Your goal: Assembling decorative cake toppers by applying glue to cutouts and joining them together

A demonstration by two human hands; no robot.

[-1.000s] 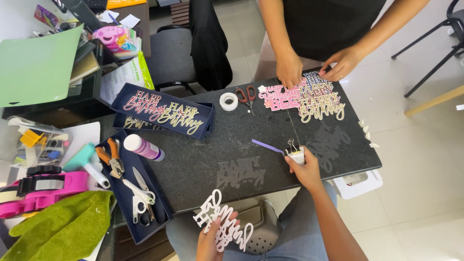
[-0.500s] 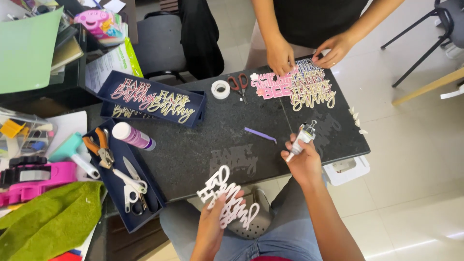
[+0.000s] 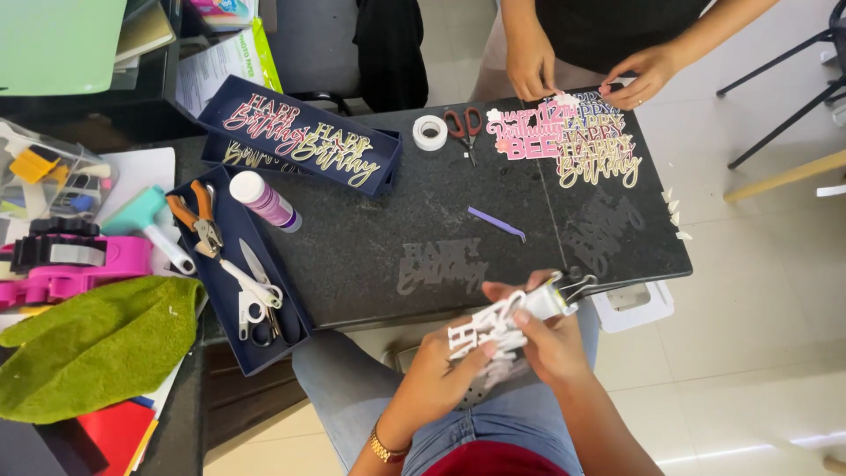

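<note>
My left hand (image 3: 441, 370) holds a white cut-out lettering piece (image 3: 480, 339) above my lap, in front of the black table (image 3: 370, 247). My right hand (image 3: 546, 339) grips a small white glue tube (image 3: 551, 301) with its tip against the lettering. A thin purple stick (image 3: 496, 224) lies on the table beyond my hands. At the far side another person's hands (image 3: 529, 66) touch a pile of pink and gold lettering pieces (image 3: 564, 141).
A navy box lid (image 3: 300, 141) holds gold and pink letterings. A navy tray (image 3: 231, 264) carries pliers, scissors and a purple-capped bottle (image 3: 264, 201). A tape roll (image 3: 430, 132) and red scissors (image 3: 465, 125) lie at the back. A green cloth (image 3: 88, 339) lies at left.
My right hand came off the table with the glue tube, down to the white lettering in my left hand. The view has tilted a little.
</note>
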